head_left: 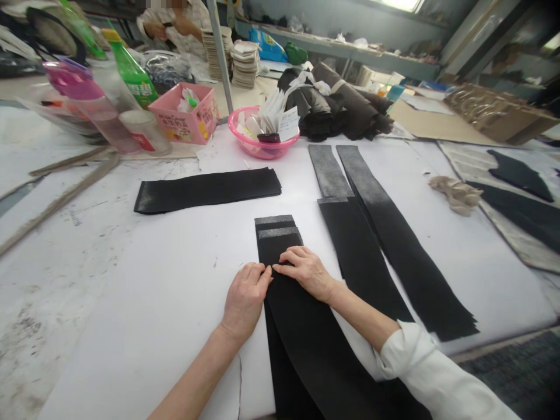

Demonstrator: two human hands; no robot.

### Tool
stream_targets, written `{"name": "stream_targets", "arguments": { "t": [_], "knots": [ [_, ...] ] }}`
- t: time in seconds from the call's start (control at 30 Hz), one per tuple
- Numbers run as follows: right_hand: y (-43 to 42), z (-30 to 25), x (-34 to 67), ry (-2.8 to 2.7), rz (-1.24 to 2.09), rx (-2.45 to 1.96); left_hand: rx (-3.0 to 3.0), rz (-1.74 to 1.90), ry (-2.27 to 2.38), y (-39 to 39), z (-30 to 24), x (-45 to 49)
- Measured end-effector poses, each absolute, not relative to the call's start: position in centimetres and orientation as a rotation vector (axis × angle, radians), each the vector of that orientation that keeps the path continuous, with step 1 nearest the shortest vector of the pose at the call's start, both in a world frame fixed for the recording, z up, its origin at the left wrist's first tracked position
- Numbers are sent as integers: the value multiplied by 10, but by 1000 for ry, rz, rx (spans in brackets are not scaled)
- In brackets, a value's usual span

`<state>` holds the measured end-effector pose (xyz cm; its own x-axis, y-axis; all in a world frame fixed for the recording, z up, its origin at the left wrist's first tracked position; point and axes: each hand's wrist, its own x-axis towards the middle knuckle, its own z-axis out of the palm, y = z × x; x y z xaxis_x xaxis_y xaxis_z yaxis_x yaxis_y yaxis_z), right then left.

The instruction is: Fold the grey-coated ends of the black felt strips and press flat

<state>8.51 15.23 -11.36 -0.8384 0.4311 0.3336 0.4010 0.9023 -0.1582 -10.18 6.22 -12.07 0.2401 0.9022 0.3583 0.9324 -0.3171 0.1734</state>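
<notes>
Long black fabric strips [306, 326] lie in front of me, overlapping, with greyish bands [277, 233] across their far ends. My left hand [245, 298] is closed at the left edge of the top strip, thumb and fingers pinched on it. Close beside it, my right hand [308, 273] rests over the same strip, its fingers bent and the thumb tip pressed at the fabric near my left fingertips. Toward me, the top strip curves to the right over the one below. The undersides of the fingertips are hidden.
To the right lie two stacks of black strips [406, 245]; another stack [207, 189] lies crosswise at the left. Behind stand a pink basin [262, 150], a pink box [188, 114], bottles and dark fabric rolls [350, 102]. A co-worker [175, 26] sits across the table.
</notes>
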Motion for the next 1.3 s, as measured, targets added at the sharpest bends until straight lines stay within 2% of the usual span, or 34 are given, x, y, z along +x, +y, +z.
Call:
{"name": "stream_targets", "arguments": {
  "t": [0.43,0.93,1.3],
  "knots": [
    [150,-113,84,-2712,93,-584,-2468,-613,-1721,63,-119,-108],
    [148,-109,86,-2701,16,-557,-2491,-295,-1479,57,-120,-111],
    [147,-110,87,-2723,5,-562,-2496,-445,-1410,58,-123,-117]
  ]
}}
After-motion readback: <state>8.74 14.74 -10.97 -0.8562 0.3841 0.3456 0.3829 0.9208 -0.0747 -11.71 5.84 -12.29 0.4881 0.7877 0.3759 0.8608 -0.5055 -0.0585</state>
